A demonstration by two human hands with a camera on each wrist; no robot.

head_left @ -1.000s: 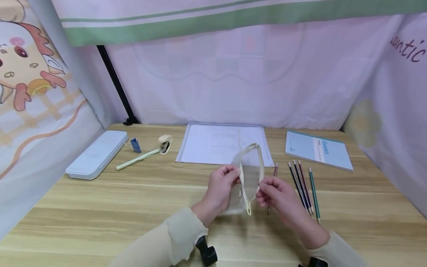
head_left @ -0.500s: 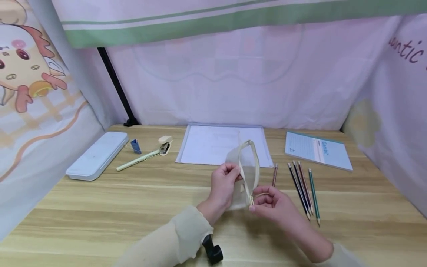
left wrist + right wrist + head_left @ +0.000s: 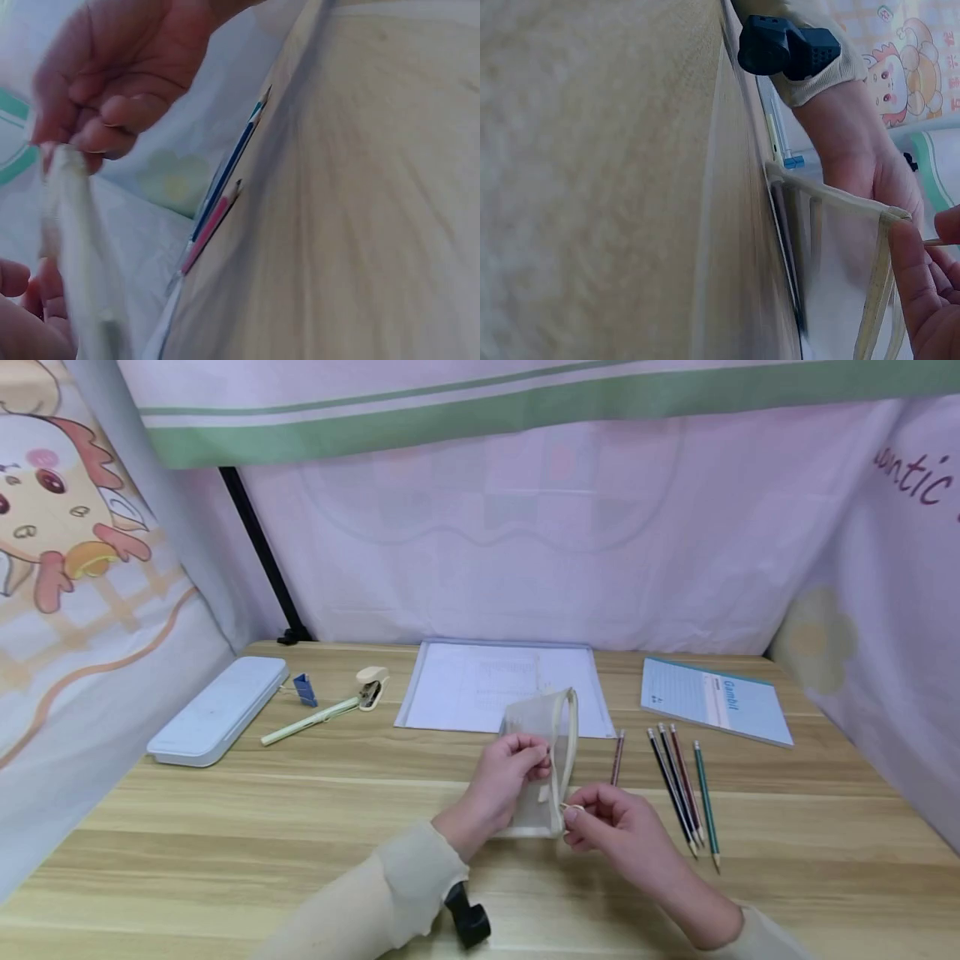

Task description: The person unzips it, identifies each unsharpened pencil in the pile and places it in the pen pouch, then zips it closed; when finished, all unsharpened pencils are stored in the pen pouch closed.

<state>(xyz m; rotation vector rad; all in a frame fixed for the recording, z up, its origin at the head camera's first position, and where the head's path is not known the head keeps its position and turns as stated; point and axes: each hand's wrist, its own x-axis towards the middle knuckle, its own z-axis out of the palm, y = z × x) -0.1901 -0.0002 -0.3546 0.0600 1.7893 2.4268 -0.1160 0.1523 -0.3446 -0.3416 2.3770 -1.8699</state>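
Note:
A translucent pouch (image 3: 531, 717) with a cream zipper edge is held upright over the table in the head view. My left hand (image 3: 498, 787) pinches its near side panel between thumb and fingers. At the lower near corner, my right hand (image 3: 622, 831) pinches the thin zipper pull (image 3: 573, 807). The right wrist view shows the pouch's cream edging (image 3: 840, 196) meeting the fingertips of that hand, with the left hand behind the clear panel. How far the zipper is drawn is hard to tell.
Right of the pouch lie a reddish pencil (image 3: 617, 760), several more pencils (image 3: 678, 785) and a blue notebook (image 3: 716, 700). Behind is a paper-filled folder (image 3: 465, 685). Leftward are a stapler (image 3: 371, 685), pale green pen (image 3: 307, 722), blue binder clip (image 3: 305, 689) and pencil case (image 3: 221, 710).
The right hand has moved from the pouch's rim down to the zipper pull at its near corner and now pinches it. The pouch's mouth has narrowed and turned a little.

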